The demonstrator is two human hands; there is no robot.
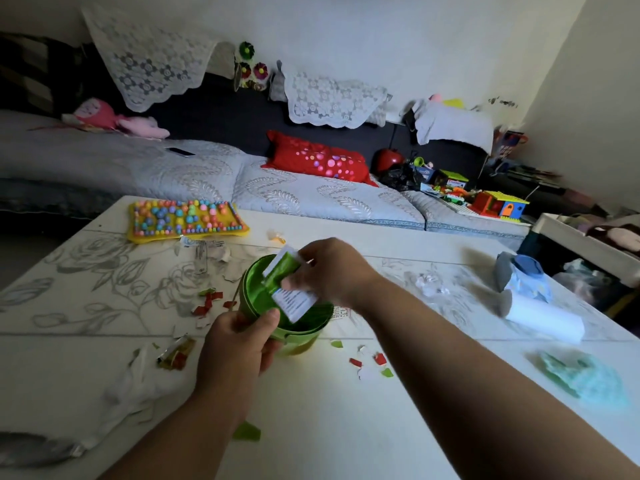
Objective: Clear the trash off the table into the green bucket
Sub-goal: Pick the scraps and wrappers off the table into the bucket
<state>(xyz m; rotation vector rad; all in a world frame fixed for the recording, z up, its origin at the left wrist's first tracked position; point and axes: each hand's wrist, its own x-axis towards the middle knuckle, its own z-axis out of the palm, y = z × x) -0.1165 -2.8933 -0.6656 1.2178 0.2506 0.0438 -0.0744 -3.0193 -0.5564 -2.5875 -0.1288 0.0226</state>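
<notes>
Trash lay scattered across the white, flower-patterned table (346, 417), and the green bucket (258, 292) was stood near the table's middle. The bucket's near rim, at about seven o'clock, was gripped by the left hand (235, 344), with thumb and fingers curled round the edge. A green and white packet (282, 270) was pinched by the right hand (329, 268), which was held over the bucket's mouth from about two o'clock. The packet's lower end was dipped inside the rim and its upper end was raised above it. Red and green paper scraps (207, 301) were strewn close beside the bucket at nine o'clock, and more scraps (369, 363) were spread at five o'clock. A shiny crumpled wrapper (175, 351) was left at eight o'clock, just beside a white cloth (131, 389). A clear crumpled wrapper (429, 284) was seen at three o'clock, and farther that way a blue-grey pack (526, 275) was propped above a white roll (543, 318). A pale green bag (585, 379) was laid at four o'clock, near the table's right edge. A yellow mat (188, 218) studded with coloured beads was placed at eleven o'clock, by the far edge. Beyond the table, at twelve o'clock, a sofa (194, 168) was seen, with a red cushion (318, 159) on it and a pink soft toy (104, 116) at ten o'clock.
</notes>
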